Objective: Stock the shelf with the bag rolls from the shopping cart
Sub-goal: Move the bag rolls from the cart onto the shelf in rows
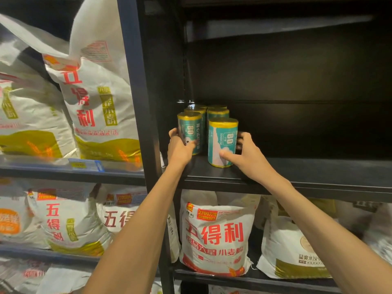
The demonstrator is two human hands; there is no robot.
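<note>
Several teal bag rolls with yellow ends stand upright in two rows at the left end of a black shelf (297, 172). My left hand (180, 147) wraps around the front left roll (189, 129). The front right roll (222, 141) is gripped by my right hand (244, 152), thumb on its front and fingers behind it. Both front rolls rest on the shelf board. More rolls (217, 113) stand behind them, partly hidden. The shopping cart is out of view.
The black shelf stretches bare and dark to the right of the rolls. A black upright post (148, 102) borders the rolls on the left. White flour bags (99, 107) fill the left bay, and more flour bags (214, 234) lie on the shelf below.
</note>
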